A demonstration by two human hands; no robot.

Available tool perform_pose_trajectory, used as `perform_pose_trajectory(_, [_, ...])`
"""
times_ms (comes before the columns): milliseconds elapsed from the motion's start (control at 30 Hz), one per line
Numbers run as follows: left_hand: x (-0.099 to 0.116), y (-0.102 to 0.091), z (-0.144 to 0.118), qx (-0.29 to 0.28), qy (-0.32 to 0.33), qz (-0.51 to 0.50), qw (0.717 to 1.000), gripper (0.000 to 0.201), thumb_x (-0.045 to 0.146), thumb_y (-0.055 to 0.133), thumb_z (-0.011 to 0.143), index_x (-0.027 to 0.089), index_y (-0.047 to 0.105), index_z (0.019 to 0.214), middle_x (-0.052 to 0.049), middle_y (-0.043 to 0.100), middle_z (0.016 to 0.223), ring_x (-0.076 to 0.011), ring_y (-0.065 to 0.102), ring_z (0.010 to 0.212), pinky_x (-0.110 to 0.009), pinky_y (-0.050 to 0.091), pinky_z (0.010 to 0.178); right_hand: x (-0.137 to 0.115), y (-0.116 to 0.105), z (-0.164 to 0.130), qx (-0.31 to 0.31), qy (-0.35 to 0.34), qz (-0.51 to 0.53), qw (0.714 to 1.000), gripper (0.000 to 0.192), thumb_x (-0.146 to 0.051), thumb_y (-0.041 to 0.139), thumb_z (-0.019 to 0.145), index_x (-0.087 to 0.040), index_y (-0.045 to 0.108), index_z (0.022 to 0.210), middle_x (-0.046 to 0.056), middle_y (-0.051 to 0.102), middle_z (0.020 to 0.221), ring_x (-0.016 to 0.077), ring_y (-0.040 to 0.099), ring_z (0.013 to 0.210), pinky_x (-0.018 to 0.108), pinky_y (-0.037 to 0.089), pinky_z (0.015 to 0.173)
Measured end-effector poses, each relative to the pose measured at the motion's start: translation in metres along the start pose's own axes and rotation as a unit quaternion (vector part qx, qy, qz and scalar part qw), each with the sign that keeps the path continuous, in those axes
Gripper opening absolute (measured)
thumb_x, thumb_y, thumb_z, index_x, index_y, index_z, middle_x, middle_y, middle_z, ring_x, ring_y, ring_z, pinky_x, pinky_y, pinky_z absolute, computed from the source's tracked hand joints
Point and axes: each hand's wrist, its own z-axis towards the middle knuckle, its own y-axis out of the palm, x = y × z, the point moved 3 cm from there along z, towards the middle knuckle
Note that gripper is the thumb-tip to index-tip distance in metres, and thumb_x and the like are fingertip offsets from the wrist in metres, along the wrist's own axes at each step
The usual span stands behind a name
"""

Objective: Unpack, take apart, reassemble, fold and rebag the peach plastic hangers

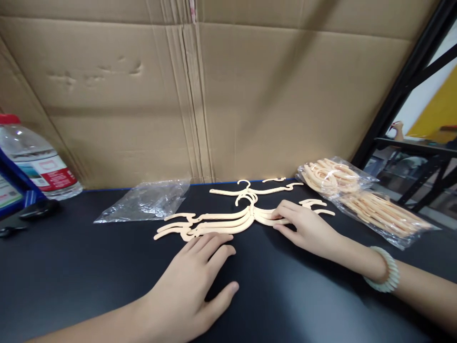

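Several cream plastic clothes hangers [228, 223] lie stacked on the black table, their hooks pointing away from me. My right hand [307, 228] has the right arms of this stack between its thumb and fingers. Close to the near edge of the stack's left side, my left hand [200, 271] is spread palm down with its thumb apart; its fingertips reach the lowest hanger, and whether they press on it I cannot tell. Behind the stack lies another cream hanger [228, 192], with a loose cream piece [274, 180] at the back.
An empty clear plastic bag [143, 202] lies back left. To the right are two clear bags of cream hanger parts [330, 176] [387, 214]. A water bottle [46, 166] and a blue container [14, 183] stand far left. Cardboard [285, 95] walls the back; a dark metal frame [396, 90] stands right.
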Motion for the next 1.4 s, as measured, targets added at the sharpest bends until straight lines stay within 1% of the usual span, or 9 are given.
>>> perform_pose_trajectory(200, [0.004, -0.004, 0.004, -0.022, 0.077, -0.033, 0.996, 0.028, 0.021, 0.057, 0.084, 0.023, 0.060, 0.112, -0.010, 0.065, 0.117, -0.0291, 0.059, 0.105, -0.042, 0.046, 0.093, 0.010, -0.011, 0.011, 0.033, 0.017, -0.034, 0.999, 0.010, -0.014, 0.051, 0.083, -0.018, 0.059, 0.088, 0.004, 0.062, 0.087, 0.0160, 0.059, 0.075, 0.028, 0.046, 0.067])
perform_pose_trajectory(367, [0.007, -0.007, 0.010, -0.034, 0.096, -0.075, 0.992, 0.025, 0.017, 0.057, 0.080, 0.023, 0.062, 0.104, -0.010, 0.065, 0.110, -0.0272, 0.060, 0.097, -0.039, 0.048, 0.088, 0.053, -0.021, 0.042, 0.015, 0.091, -0.115, 0.989, 0.017, -0.013, 0.049, 0.086, -0.015, 0.064, 0.092, 0.006, 0.067, 0.082, 0.0174, 0.062, 0.074, 0.028, 0.046, 0.068])
perform_pose_trajectory(500, [0.005, -0.007, 0.009, -0.046, 0.085, -0.079, 0.992, 0.023, 0.016, 0.056, 0.081, 0.022, 0.061, 0.102, -0.010, 0.063, 0.111, -0.0267, 0.058, 0.099, -0.039, 0.047, 0.089, 0.092, -0.030, 0.072, -0.034, 0.137, -0.157, 0.977, 0.018, -0.015, 0.049, 0.091, -0.013, 0.066, 0.095, 0.008, 0.069, 0.088, 0.0185, 0.064, 0.079, 0.034, 0.050, 0.076])
perform_pose_trajectory(567, [0.005, -0.007, 0.008, -0.049, 0.085, -0.080, 0.992, 0.022, 0.017, 0.055, 0.081, 0.022, 0.060, 0.102, -0.010, 0.062, 0.111, -0.0267, 0.057, 0.100, -0.039, 0.047, 0.090, 0.106, -0.031, 0.085, -0.069, 0.155, -0.171, 0.971, 0.017, -0.025, 0.054, 0.093, -0.014, 0.064, 0.102, 0.007, 0.067, 0.099, 0.0182, 0.064, 0.087, 0.037, 0.052, 0.080])
perform_pose_trajectory(667, [0.005, -0.006, 0.007, -0.055, 0.085, -0.080, 0.992, 0.022, 0.017, 0.055, 0.082, 0.021, 0.059, 0.103, -0.011, 0.061, 0.111, -0.0270, 0.057, 0.101, -0.040, 0.046, 0.090, 0.119, -0.023, 0.098, -0.120, 0.170, -0.182, 0.961, 0.027, -0.033, 0.056, 0.094, -0.016, 0.059, 0.114, 0.008, 0.062, 0.115, 0.0192, 0.062, 0.096, 0.039, 0.054, 0.083])
perform_pose_trajectory(867, [0.002, -0.005, 0.006, -0.035, 0.086, -0.109, 0.990, 0.022, 0.017, 0.056, 0.082, 0.022, 0.060, 0.103, -0.009, 0.062, 0.112, -0.0265, 0.056, 0.100, -0.039, 0.046, 0.090, 0.123, -0.004, 0.103, -0.167, 0.199, -0.217, 0.941, 0.030, -0.032, 0.057, 0.093, -0.016, 0.058, 0.117, 0.010, 0.059, 0.120, 0.0213, 0.061, 0.101, 0.040, 0.052, 0.086])
perform_pose_trajectory(1100, [0.003, -0.003, 0.007, -0.060, 0.084, -0.069, 0.992, 0.020, 0.018, 0.054, 0.085, 0.021, 0.057, 0.105, -0.009, 0.059, 0.115, -0.0250, 0.054, 0.105, -0.039, 0.045, 0.093, 0.124, -0.010, 0.102, -0.216, 0.229, -0.235, 0.920, 0.031, -0.032, 0.058, 0.093, -0.016, 0.057, 0.118, 0.010, 0.059, 0.119, 0.0211, 0.062, 0.100, 0.040, 0.053, 0.083])
perform_pose_trajectory(1233, [0.003, -0.002, 0.006, -0.074, 0.081, -0.053, 0.993, 0.020, 0.018, 0.052, 0.087, 0.020, 0.055, 0.106, -0.008, 0.057, 0.116, -0.0243, 0.053, 0.106, -0.039, 0.044, 0.094, 0.126, -0.013, 0.102, -0.227, 0.210, -0.237, 0.921, 0.030, -0.032, 0.058, 0.093, -0.016, 0.058, 0.118, 0.009, 0.060, 0.119, 0.0209, 0.062, 0.099, 0.040, 0.054, 0.083])
perform_pose_trajectory(1400, [0.003, -0.002, 0.007, -0.076, 0.080, -0.048, 0.993, 0.019, 0.020, 0.051, 0.088, 0.021, 0.055, 0.106, -0.009, 0.057, 0.117, -0.0244, 0.053, 0.107, -0.040, 0.044, 0.095, 0.126, -0.012, 0.100, -0.207, 0.165, -0.240, 0.934, 0.029, -0.033, 0.056, 0.093, -0.017, 0.058, 0.118, 0.009, 0.059, 0.120, 0.0210, 0.061, 0.101, 0.041, 0.053, 0.085])
